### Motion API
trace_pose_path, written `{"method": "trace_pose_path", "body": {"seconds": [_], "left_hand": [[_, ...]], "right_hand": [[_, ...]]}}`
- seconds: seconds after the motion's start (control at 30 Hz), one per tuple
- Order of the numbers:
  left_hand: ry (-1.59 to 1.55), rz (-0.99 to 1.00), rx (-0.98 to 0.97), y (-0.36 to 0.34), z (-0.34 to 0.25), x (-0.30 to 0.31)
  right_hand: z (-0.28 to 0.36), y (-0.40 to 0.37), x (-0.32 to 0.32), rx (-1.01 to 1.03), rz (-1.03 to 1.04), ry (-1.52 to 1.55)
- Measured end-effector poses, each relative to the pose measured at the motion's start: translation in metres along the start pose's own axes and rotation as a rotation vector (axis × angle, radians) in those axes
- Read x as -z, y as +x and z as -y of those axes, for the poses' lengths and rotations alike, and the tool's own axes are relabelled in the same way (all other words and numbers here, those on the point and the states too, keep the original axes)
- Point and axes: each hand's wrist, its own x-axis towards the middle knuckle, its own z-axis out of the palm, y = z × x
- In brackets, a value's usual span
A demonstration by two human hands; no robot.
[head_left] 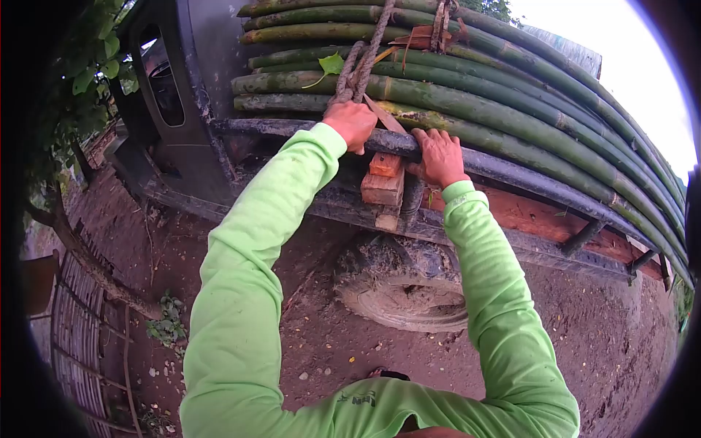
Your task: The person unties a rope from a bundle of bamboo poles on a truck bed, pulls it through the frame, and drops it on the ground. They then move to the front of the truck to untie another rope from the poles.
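Observation:
My left hand (351, 125) is closed at the dark metal side rail (274, 128) of a truck, where a thick brown rope (372, 55) comes down into it. Its fingertips are partly hidden, and it may be pressing on the rail too. My right hand (441, 158) is wrapped over the same rail, a little to the right. Stacked wooden blocks (382, 188) stick out below the rail between the hands. Behind them lies a load of long green bamboo poles (496, 91), with the rope running up across it.
The truck cab (164, 109) stands to the left. Under the rail is a muddy wheel (401, 285) on brown dirt ground (314, 350). A slatted bamboo structure (77, 328) and a thin tree trunk (95, 270) are at the left. A green leaf (331, 64) rests against the poles.

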Motion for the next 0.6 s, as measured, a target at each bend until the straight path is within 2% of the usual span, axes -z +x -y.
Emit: {"method": "trace_pose_path", "body": {"seconds": [0.07, 0.17, 0.23, 0.3, 0.4, 0.5, 0.6], "left_hand": [[-0.003, -0.075, 0.080, -0.013, -0.007, -0.016], [-0.066, -0.135, 0.071, -0.060, -0.002, -0.027], [-0.001, -0.098, 0.098, -0.056, -0.011, -0.027], [-0.013, -0.039, 0.089, -0.052, -0.017, -0.027], [-0.015, 0.114, 0.131, -0.048, -0.033, 0.023], [-0.160, -0.250, 0.219, -0.008, -0.027, 0.054], [-0.380, -0.468, 0.327, 0.055, 0.007, 0.067]], "right_hand": [[-0.005, 0.002, -0.001, -0.016, 0.000, 0.013], [-0.009, -0.002, -0.005, -0.012, -0.009, 0.013], [-0.011, 0.002, -0.007, -0.018, -0.009, 0.004], [-0.014, -0.002, -0.013, 0.030, -0.113, 0.011], [-0.011, -0.002, -0.013, 0.036, -0.129, 0.001], [-0.008, -0.004, -0.006, 0.014, -0.081, 0.018], [-0.006, -0.005, 0.005, 0.006, -0.012, 0.023]]}}
